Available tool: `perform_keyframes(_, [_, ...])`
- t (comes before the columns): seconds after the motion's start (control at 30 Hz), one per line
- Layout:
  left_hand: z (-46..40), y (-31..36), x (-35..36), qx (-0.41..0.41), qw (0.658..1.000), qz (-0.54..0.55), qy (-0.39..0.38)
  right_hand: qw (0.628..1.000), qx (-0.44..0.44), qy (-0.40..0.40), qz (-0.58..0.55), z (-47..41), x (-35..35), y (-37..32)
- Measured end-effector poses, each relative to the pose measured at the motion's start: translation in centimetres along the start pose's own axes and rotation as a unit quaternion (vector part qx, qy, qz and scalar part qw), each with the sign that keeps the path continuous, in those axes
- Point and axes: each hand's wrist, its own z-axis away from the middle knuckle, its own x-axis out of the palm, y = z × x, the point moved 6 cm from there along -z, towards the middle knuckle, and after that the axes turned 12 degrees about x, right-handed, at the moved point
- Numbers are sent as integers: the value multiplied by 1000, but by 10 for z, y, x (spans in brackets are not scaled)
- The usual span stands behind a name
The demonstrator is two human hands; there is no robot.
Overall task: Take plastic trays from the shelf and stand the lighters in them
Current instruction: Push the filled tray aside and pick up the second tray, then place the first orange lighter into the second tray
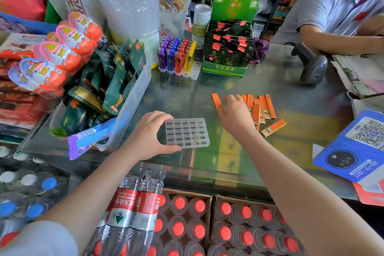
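Left hand (148, 133) curled on the left edge of the clear plastic tray (187, 133), thumb under the near corner, fingers over the far one, tray flat on the glass counter (239, 162) with its cells bare; right hand (233, 113) just right of it, pinching 1 orange lighter (216, 101) at the left end of the loose orange lighters (262, 110). Open glass between tray and the far row, hemmed left by a clear bin of green packets (116, 89) and right by a blue QR stand (357, 145). Farther back, a filled lighter tray (177, 57) beside a green display box (227, 52), and a barcode scanner (311, 64) near another person's arm (340, 39).
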Motion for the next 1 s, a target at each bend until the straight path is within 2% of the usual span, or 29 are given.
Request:
perform_keyframes(0.13, [-7, -6, 8, 12, 1000, -5, -11, 997, 56, -32, 49, -12, 11, -4])
perform_keyframes(0.23, [-6, -8, 11, 8, 1000, -3, -9, 993, 87, -26, 70, -13, 17, -11])
perform_keyframes(0.3, [-3, -11, 12, 5, 1000, -2, -10, 993, 81, -14, 80, -13, 17, -15])
perform_keyframes(0.4, [2, -12, 13, 7, 1000, -23, -14, 996, 20, 9, 81, -15, 14, -19])
perform_keyframes(0.47, [3, -11, 13, 17, 999, -33, 0, 999, -20, 14, 38, -14, 10, -17])
perform_keyframes(0.53, [2, -11, 12, 22, 999, -34, 11, 997, -50, 3, -61, -6, 6, -14])
perform_keyframes(0.7, [-2, -6, 11, 37, 998, -40, 18, 953, -106, -49, -278, 22, 0, -10])
perform_keyframes(0.77, [-3, -5, 13, 39, 998, -38, 22, 938, -134, -54, -316, 32, -2, -11])
perform_keyframes(0.9, [-7, 0, 19, 38, 999, -26, 22, 929, -168, -43, -327, 48, -5, -15])
perform_keyframes(1.0, [-10, 3, 22, 41, 998, -45, 27, 906, -158, -91, -382, 55, 1, -23])
